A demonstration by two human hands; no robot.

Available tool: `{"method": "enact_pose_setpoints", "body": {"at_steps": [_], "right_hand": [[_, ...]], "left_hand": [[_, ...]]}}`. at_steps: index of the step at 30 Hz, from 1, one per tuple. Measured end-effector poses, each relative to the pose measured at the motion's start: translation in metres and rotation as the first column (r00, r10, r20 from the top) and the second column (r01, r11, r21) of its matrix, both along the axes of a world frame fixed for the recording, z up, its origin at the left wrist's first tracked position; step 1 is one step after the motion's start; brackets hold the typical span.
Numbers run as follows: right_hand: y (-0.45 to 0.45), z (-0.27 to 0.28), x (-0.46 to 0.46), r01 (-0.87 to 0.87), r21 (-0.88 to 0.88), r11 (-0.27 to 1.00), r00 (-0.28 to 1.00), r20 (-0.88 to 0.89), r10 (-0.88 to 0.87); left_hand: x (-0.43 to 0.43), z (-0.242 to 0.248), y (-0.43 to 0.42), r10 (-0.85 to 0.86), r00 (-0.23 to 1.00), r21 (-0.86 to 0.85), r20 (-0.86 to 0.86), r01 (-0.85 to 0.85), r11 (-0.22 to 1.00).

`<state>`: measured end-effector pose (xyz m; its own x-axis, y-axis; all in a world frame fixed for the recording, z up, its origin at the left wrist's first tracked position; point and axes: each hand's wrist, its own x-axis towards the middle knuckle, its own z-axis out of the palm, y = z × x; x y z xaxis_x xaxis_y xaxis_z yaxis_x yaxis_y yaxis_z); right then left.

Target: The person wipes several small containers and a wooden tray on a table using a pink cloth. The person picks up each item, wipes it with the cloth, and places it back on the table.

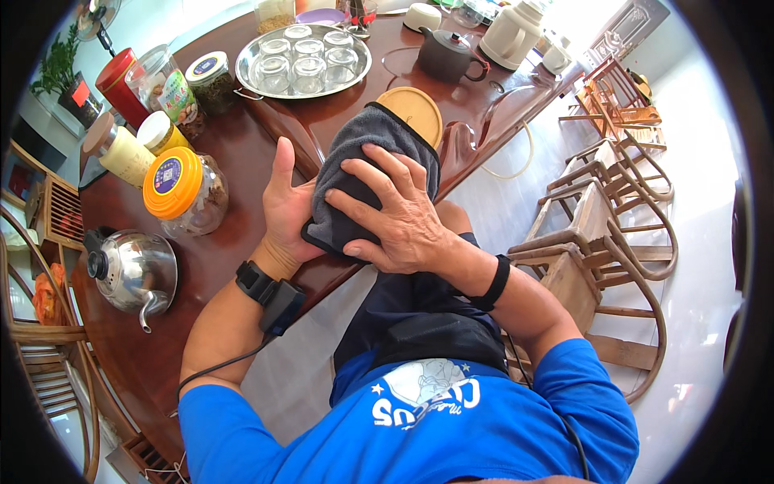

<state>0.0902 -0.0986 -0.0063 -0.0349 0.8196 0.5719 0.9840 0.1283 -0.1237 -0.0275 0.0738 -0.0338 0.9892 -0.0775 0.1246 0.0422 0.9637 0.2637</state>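
Note:
A grey cloth with black edging [357,136] is held between my two hands, over the near edge of the table. My right hand [396,212] lies on top of the cloth with its fingers spread across it. My left hand [287,212] is at the cloth's left side, thumb raised, its fingers hidden behind the cloth. A round wooden lid or disc [414,112] shows past the cloth's far edge; what it belongs to, and whether the cloth wraps it, cannot be told.
On the glossy wooden table [242,163] stand a steel tray of upturned glasses [302,91], a dark teapot [444,57], an orange-lidded jar [175,184], several other jars and a steel kettle [136,269]. Wooden chairs [580,266] stand at the right.

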Motion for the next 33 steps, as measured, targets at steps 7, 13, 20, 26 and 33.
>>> {"method": "enact_pose_setpoints", "body": {"at_steps": [7, 13, 20, 26, 33], "right_hand": [[0.001, -0.005, -0.009, 0.069, 0.098, 0.993, 0.994, 0.083, -0.077], [-0.001, -0.003, -0.001, 0.135, 0.157, 0.978, 0.991, -0.011, -0.135], [0.002, 0.011, 0.006, 0.229, 0.204, 0.952, 0.973, -0.075, -0.218], [0.005, 0.022, 0.020, 0.365, 0.256, 0.895, 0.930, -0.053, -0.364], [0.001, 0.012, 0.021, 0.527, 0.220, 0.821, 0.848, -0.070, -0.525]], "left_hand": [[-0.002, 0.001, 0.000, 0.047, 0.998, 0.052, 0.043, -0.049, 0.997], [-0.002, -0.005, -0.005, 0.018, 0.997, 0.045, 0.071, -0.021, 0.999], [-0.003, -0.014, -0.006, 0.089, 0.988, 0.466, 0.126, -0.138, 0.874], [-0.011, -0.007, -0.007, 0.126, 0.985, 0.487, 0.119, -0.168, 0.857], [-0.009, 0.003, -0.016, 0.189, 0.973, 0.577, 0.133, -0.231, 0.783]]}}
